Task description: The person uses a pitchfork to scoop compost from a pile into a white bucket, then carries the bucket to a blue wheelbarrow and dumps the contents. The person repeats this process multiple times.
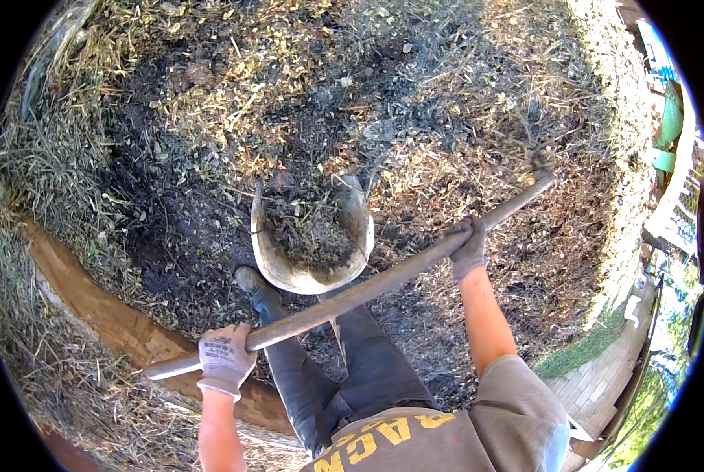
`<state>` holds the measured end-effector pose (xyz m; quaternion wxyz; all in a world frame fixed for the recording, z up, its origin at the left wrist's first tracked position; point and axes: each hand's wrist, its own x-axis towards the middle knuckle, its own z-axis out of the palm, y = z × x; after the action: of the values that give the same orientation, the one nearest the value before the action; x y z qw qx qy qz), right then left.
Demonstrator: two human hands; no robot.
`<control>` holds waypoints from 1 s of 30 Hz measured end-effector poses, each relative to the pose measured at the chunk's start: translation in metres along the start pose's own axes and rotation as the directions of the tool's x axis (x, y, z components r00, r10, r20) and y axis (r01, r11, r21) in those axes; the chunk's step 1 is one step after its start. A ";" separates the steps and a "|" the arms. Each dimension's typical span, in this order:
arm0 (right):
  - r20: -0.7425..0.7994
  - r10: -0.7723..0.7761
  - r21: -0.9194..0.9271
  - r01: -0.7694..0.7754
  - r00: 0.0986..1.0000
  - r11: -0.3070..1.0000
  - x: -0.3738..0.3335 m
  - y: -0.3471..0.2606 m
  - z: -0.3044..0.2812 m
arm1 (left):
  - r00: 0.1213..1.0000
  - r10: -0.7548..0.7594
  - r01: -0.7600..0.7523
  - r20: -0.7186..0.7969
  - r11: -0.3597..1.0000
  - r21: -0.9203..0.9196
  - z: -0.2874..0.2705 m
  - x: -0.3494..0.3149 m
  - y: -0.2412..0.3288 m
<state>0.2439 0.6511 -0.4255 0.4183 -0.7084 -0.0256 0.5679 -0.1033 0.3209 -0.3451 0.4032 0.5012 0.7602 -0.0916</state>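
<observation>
A long, weathered wooden tool handle [383, 282] slants across in front of my body, from low on the left to higher on the right. Near its left end, my left hand [226, 358] is closed around it in a pale grey work glove. My right hand [468, 246], in a darker, soiled glove, grips it towards the far right end. Thin dark twigs or tines show beyond that end; I cannot tell which. Past the handle, by my feet, lies a whitish U-shaped tub [314, 279] with its open side away from me, holding soil and dry plant bits.
Dark soil strewn with leaves and straw [210, 118] spreads ahead. A brown wooden board [108, 307] edges the bed on the left, with dry grass beyond it. On the right are paving [604, 377] and green objects [670, 126]. My boot [250, 279] stands beside the tub.
</observation>
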 end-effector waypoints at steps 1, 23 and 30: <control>-0.068 -0.009 -0.111 0.002 0.998 0.994 -0.003 0.016 0.009 | 0.996 0.030 -0.027 -0.084 0.999 0.033 -0.008 -0.004 -0.006; 0.353 0.015 -0.408 0.140 0.936 0.902 0.001 0.043 0.101 | 0.964 -0.259 0.205 -0.061 0.867 -0.454 0.107 -0.083 0.035; 0.162 0.378 -0.522 -0.246 0.911 0.817 -0.118 0.241 0.046 | 0.731 -0.626 0.681 0.274 0.639 -0.356 0.158 -0.283 -0.031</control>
<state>0.0588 0.4606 -0.4833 0.1181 -0.7051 -0.1054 0.6913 0.0018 0.0254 -0.2584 0.4900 0.0824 0.8630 -0.0909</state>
